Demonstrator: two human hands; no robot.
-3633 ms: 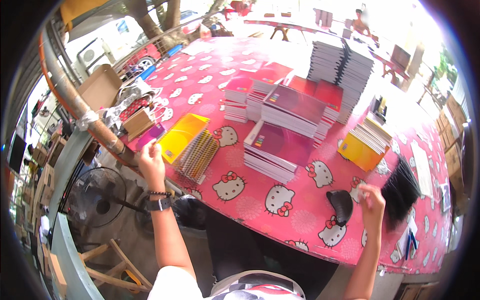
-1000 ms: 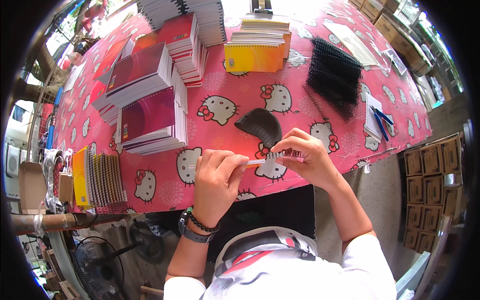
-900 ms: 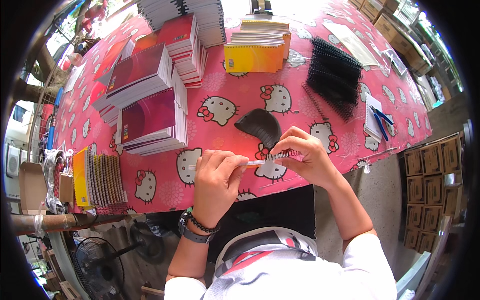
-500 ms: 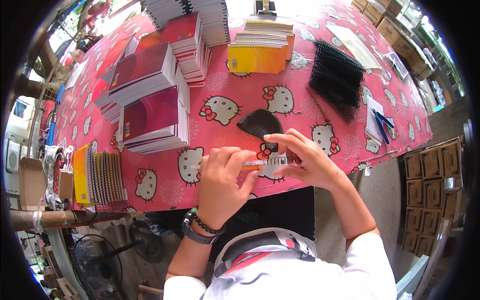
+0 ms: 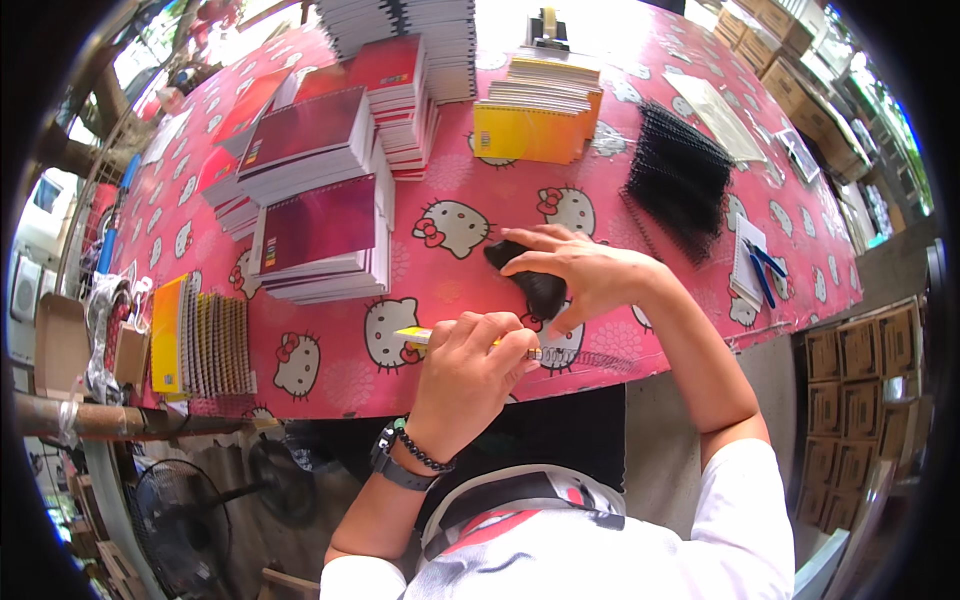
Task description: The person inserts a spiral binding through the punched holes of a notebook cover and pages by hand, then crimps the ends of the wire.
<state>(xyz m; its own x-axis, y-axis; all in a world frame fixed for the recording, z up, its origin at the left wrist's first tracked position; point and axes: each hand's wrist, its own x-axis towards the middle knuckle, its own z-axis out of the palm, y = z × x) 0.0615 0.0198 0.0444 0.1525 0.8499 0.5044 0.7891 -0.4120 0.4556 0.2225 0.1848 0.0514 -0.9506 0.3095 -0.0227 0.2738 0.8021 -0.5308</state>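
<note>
notebook (image 5: pixel 412 336), thin and yellow-covered, was pinched in my left hand (image 5: pixel 470 365) over the near edge of the bench (image 5: pixel 450 283), a dark coil (image 5: pixel 592 359) reaching past its right end. my right hand (image 5: pixel 585 275) lay over a black curved piece (image 5: pixel 543 295), fingers bent across it; i could not tell whether they gripped it. i judged the step to be threading the coil along the notebook's edge; the next move called for a steady left hand while the coil was driven farther in.
</note>
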